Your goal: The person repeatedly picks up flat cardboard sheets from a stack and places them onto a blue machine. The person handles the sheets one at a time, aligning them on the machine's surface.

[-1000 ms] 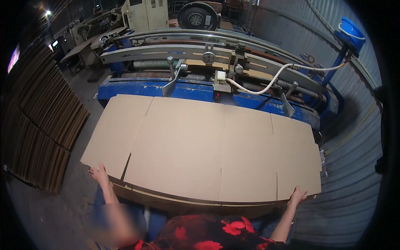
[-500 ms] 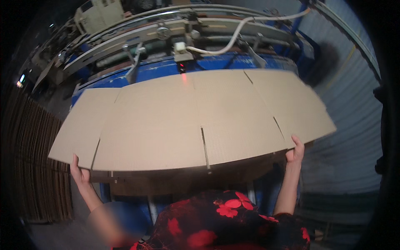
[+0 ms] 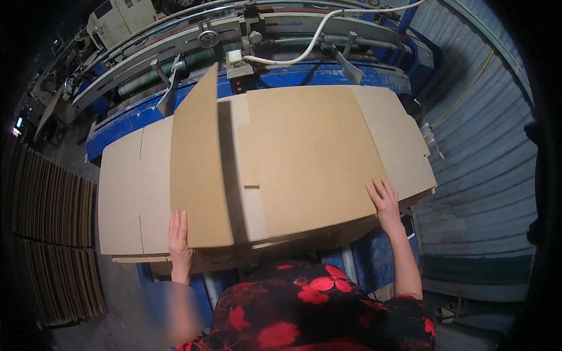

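- While the left hand [image 3: 178, 237] lifts one flap of the cardboard sheet [image 3: 310, 158], open-fingered, it could flop back.
- The right hand [image 3: 383, 202] lies flat and open; the sheet might slide off the stack [image 3: 126, 193].

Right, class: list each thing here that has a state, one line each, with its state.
top cardboard sheet: both side panels folded inward, left one part raised
cardboard stack: flat underneath
left hand: open, on left panel's near edge
right hand: flat, pressing right panel
white hose: attached to the blue machine
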A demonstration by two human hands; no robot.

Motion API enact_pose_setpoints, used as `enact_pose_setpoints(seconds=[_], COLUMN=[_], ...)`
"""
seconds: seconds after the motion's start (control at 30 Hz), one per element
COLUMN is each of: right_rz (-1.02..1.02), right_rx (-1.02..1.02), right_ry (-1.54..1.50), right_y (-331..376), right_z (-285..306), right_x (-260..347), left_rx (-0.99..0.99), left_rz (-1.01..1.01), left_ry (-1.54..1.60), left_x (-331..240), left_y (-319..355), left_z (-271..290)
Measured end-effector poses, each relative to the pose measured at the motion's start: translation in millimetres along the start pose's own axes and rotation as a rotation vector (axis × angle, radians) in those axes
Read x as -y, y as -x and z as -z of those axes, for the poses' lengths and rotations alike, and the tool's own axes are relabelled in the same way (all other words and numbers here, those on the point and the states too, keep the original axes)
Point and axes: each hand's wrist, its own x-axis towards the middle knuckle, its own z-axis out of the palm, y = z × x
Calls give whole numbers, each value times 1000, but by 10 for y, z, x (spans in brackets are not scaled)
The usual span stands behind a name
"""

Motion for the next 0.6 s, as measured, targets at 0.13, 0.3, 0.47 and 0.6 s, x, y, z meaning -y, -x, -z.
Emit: enact_pose_setpoints(seconds=[0.13,0.3,0.47,0.6], right_rz=[5,1,-28,-26], right_rx=[-28,-67,-52,-60], right_ry=[1,-34,-65,-62], right_y=[-527,-905,-1002,-1040], right_z=[-188,-298,-286,-260], right_x=[-173,-439,-534,-525], left_rx=[30,80,111,86], left_rz=[-39,-81,-76,-144], left_ry=[-44,-92,-69,-68], left_x=[-57,-167,-236,-248], left_y=[-471,-660,-667,-688], left_z=[-125,-293,-304,-277])
